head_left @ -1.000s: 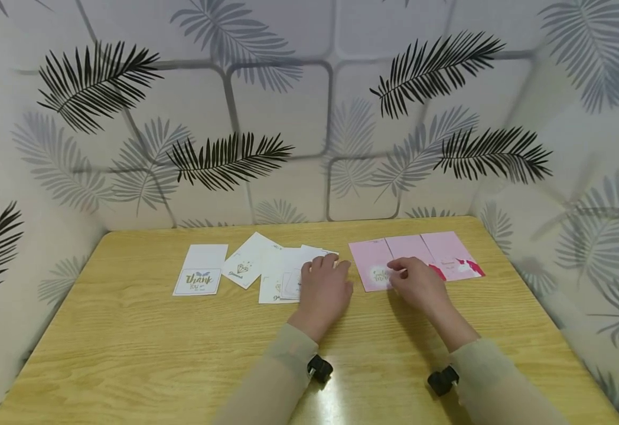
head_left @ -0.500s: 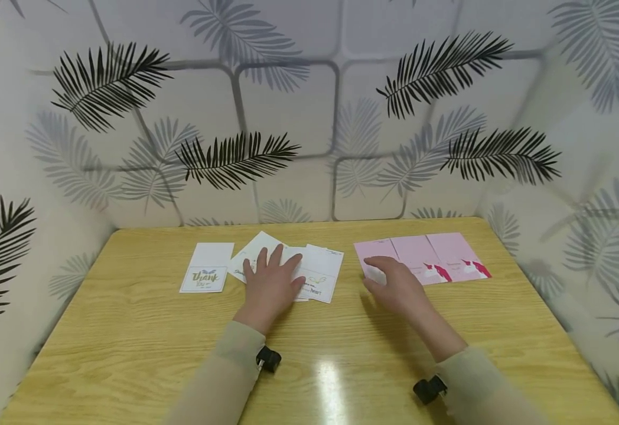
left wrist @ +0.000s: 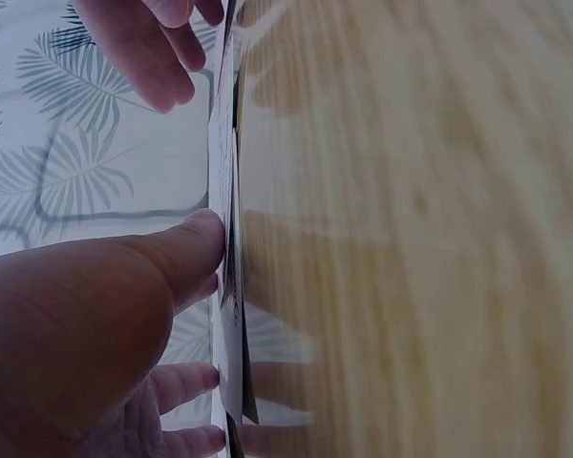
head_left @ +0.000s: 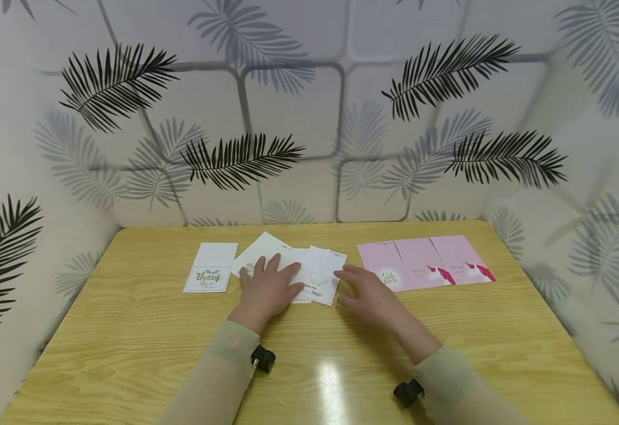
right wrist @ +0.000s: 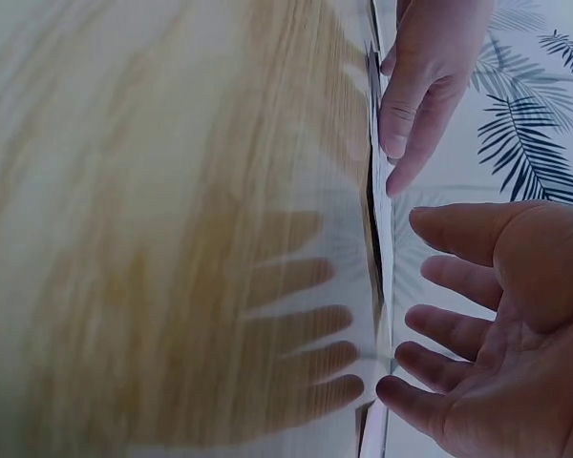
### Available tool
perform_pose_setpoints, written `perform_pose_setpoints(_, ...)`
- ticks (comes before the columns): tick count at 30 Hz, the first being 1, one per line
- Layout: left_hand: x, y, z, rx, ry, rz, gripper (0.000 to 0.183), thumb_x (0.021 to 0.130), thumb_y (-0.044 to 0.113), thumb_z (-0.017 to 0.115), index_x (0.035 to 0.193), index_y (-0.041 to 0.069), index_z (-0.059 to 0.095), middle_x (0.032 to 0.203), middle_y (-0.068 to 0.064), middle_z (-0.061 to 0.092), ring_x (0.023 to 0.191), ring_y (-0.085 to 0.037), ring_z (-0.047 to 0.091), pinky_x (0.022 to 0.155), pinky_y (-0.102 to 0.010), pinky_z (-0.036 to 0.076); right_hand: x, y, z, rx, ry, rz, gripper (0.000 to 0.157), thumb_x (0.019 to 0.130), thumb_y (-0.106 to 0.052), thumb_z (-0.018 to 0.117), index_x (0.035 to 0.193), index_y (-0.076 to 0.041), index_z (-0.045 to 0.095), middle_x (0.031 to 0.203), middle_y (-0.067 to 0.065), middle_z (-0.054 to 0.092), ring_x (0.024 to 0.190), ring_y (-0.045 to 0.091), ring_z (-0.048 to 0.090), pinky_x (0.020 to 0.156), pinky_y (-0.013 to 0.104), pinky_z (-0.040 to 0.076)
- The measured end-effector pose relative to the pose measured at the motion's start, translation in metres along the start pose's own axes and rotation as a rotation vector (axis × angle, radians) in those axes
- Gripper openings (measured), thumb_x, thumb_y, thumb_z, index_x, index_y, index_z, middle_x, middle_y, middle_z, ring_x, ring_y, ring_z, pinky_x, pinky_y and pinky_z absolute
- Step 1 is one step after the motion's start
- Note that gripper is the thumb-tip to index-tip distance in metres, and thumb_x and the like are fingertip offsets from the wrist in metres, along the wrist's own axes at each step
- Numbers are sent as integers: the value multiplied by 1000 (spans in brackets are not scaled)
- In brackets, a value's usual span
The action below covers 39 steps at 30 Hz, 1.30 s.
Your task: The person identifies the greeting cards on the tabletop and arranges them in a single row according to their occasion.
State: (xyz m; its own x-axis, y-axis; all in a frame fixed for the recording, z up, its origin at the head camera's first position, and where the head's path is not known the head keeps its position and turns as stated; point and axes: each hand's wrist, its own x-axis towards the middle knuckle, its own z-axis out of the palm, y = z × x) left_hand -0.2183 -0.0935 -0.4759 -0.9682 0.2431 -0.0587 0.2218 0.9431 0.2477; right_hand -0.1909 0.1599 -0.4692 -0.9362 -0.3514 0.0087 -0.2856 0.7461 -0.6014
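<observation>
My left hand (head_left: 264,295) rests with spread fingers on a group of overlapping white cards. In the left wrist view its thumb (left wrist: 186,250) and fingertips touch the cards (left wrist: 231,353), whose edges stand slightly apart. The rightmost of these, a white card with gold wings and the word "heart" (head_left: 326,265), lies partly over its neighbour. My right hand (head_left: 368,297) hovers by that card's right edge with its fingers apart; in the right wrist view its palm and fingers (right wrist: 458,329) hold nothing. Some card prints are hidden under the left hand.
To the left lies a white "Thank you" card (head_left: 211,267). Three pink cards sit in a row at the right: one with a pale round print (head_left: 375,260) and two with unicorns (head_left: 418,260). A patterned backdrop (head_left: 299,118) rises behind the wooden table (head_left: 129,354).
My left hand has moved left from the winged card, uncovering it, and settled on the middle white cards. My right hand has come left, away from the pink cards.
</observation>
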Motion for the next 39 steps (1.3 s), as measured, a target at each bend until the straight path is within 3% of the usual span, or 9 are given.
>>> perform_pose_setpoints(10,-5,-11,0,-11,-25,-29,55,112,52,60,164,33,55,177,-16,34,162,-49,26,120,-83,19,8,-15,14,-31,-43,-19,49,101,-15,76,147,-1,68,160,26,54,152,48,46,124,63,35)
perform_pose_setpoints(22,-21,-27,-5,-31,-15,-76,54,112,51,61,162,31,58,176,-18,36,162,-51,26,119,-85,19,16,-30,28,-84,-78,-53,46,103,-16,76,146,-4,70,160,23,55,152,44,48,126,58,35)
perform_pose_setpoints(31,-28,-43,-4,-31,32,-116,52,112,47,62,160,28,60,173,-21,40,159,-54,28,116,-87,21,23,-41,37,-99,-82,-85,44,103,-16,76,145,-5,71,157,22,59,151,44,49,125,58,36)
perform_pose_setpoints(37,-31,-41,-8,-63,53,-138,52,111,44,64,159,23,61,173,-23,39,160,-54,26,118,-85,18,25,-47,40,-69,-56,-78,44,103,-15,76,146,-4,70,157,23,59,150,45,49,124,59,38)
perform_pose_setpoints(39,-30,-39,-7,-66,94,-150,51,111,43,64,157,20,63,170,-23,43,158,-52,31,118,-84,20,25,-49,40,-27,-39,-68,44,103,-15,76,146,-4,70,157,23,58,150,46,49,123,60,38)
